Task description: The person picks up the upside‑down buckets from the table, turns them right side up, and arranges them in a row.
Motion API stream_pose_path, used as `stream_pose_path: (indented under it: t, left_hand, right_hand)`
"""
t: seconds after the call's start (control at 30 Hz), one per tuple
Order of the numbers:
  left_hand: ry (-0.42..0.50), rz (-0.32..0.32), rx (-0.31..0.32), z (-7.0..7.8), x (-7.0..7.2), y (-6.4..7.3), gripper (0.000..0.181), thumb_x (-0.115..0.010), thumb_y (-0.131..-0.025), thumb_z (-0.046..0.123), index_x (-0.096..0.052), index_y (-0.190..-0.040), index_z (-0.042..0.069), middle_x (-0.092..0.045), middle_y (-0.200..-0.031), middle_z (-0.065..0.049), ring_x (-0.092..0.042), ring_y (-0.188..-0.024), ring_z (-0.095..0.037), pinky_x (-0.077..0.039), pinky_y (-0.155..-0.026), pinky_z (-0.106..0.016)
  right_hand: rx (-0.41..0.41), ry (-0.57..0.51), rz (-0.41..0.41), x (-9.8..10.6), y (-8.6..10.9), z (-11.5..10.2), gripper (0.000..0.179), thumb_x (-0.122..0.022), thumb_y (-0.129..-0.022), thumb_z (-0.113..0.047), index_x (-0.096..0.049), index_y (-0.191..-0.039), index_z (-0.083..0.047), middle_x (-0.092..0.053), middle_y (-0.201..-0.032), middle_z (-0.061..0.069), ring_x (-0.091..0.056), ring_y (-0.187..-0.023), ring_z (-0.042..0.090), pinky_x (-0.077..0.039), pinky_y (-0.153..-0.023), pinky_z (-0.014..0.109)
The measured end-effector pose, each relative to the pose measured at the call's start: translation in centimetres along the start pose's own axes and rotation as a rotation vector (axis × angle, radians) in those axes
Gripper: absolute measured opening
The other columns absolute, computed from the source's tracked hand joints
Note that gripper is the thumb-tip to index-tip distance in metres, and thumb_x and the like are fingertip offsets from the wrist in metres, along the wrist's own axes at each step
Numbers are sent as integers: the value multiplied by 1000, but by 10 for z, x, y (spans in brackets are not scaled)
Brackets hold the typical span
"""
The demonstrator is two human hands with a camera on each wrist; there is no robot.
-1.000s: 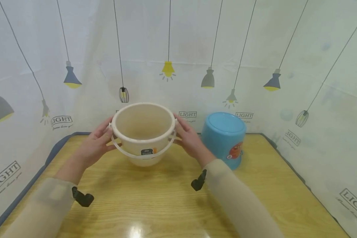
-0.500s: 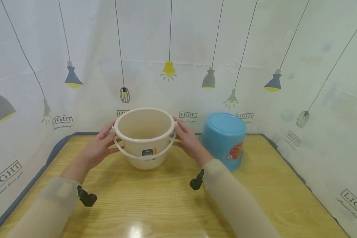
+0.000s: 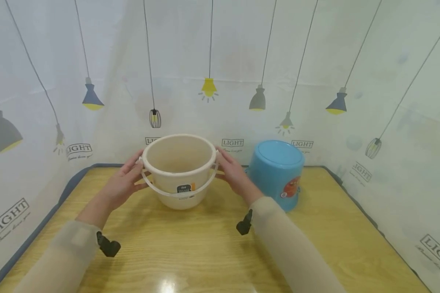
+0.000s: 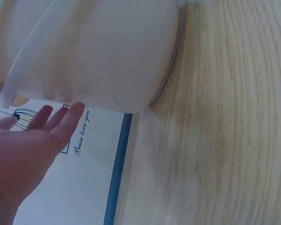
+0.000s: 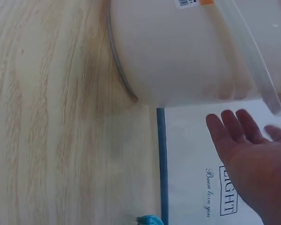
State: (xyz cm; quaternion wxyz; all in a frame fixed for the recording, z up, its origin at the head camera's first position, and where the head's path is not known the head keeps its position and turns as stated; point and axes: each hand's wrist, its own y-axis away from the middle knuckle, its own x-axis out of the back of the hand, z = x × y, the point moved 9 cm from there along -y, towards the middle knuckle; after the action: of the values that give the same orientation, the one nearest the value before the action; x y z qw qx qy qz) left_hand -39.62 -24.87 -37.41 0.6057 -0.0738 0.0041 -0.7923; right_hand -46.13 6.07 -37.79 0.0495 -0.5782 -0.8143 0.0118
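Note:
A cream plastic bucket [image 3: 168, 181] stands upright on the table, left of the middle in the head view. Its white handle [image 3: 179, 195] hangs down across the front, over a dark and orange label. My left hand [image 3: 122, 184] is at the bucket's left side, thumb near the handle joint. In the left wrist view the left hand's fingers [image 4: 68, 124] extend toward the wall of the bucket, fairly straight. On the opposite side is my right hand [image 3: 235, 174]. The right wrist view shows its fingers [image 5: 232, 125] extended, with a small gap to the bucket wall.
An upside-down blue bucket [image 3: 275, 175] with a red sticker stands right of the right hand, close to the right forearm. The wooden table [image 3: 190, 252] ends at a dark blue edge, with a lamp-printed white sheet [image 3: 183, 49] rising behind and at both sides.
Since a second ago the cream bucket has come down slightly and its rim has levelled toward me, both hands moving with it. Over the last half second it has stayed nearly still.

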Motion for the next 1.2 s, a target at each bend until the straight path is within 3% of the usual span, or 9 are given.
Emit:
stream_pose_path:
  t: [0.13,0.23,0.3,0.4,0.53,0.67,0.83,1.03,1.2]
  left_hand:
    - [-52,143,-22,5,10,3,80,-45,-115,57,-6,-179,28,-27,-180,-22,-38,-163,-38,-59,-102,-16]
    - [-110,295,-93,14,19,7,76,-52,-115,51,-19,-178,24,-40,-172,-23,-56,-145,-18,-59,-101,-15]
    - [-138,409,-142,22,23,12,68,-54,-115,44,-30,-175,22,-52,-163,-17,-61,-131,-4,-60,-97,-13]
    - [-149,567,-202,36,22,25,56,-58,-115,36,-45,-168,22,-64,-142,0,-64,-117,1,-59,-90,-12]
    - [-85,647,-315,59,7,39,43,-63,-112,23,-62,-154,20,-69,-121,11,-71,-106,-4,-59,-78,-13]
    - [-16,572,-439,84,-22,47,34,-65,-110,14,-69,-144,15,-73,-115,4,-74,-95,-8,-59,-72,-15]
    - [-26,379,-509,106,-66,51,34,-60,-113,12,-67,-146,13,-75,-119,2,-76,-100,-9,-64,-74,-19]
    - [3,116,-526,115,-122,52,39,-59,-111,4,-64,-149,12,-77,-125,4,-78,-105,-10,-68,-78,-28]
    - [12,-81,-486,107,-172,49,45,-63,-109,3,-60,-153,10,-73,-133,0,-77,-113,-13,-70,-84,-34]
  right_hand:
    - [16,79,71,5,9,-7,67,-44,-116,-57,-33,-174,-24,-44,-175,5,-54,-154,34,-44,-129,56]
    - [12,133,134,10,20,-14,72,-46,-113,-61,-32,-174,-24,-48,-172,8,-54,-153,35,-40,-131,59]
    - [10,151,160,13,27,-19,73,-47,-112,-64,-33,-173,-27,-49,-171,9,-54,-153,35,-39,-132,60]
    - [21,171,167,16,41,-26,70,-48,-112,-63,-35,-172,-29,-50,-171,11,-54,-153,35,-40,-131,61]
    - [59,189,133,21,63,-33,62,-46,-115,-56,-37,-171,-31,-50,-171,10,-55,-153,35,-42,-129,62]
    - [102,250,88,25,85,-40,58,-44,-117,-52,-38,-171,-29,-53,-169,7,-57,-151,34,-45,-128,59]
    - [171,277,20,31,114,-47,57,-43,-119,-40,-38,-170,-15,-55,-166,16,-55,-152,37,-46,-128,54]
    - [193,329,-39,46,149,-40,53,-42,-120,-32,-42,-166,-4,-56,-162,22,-54,-152,42,-45,-128,53]
    - [233,390,-103,59,176,-31,51,-41,-120,-23,-44,-162,5,-57,-159,28,-53,-150,49,-49,-119,22]
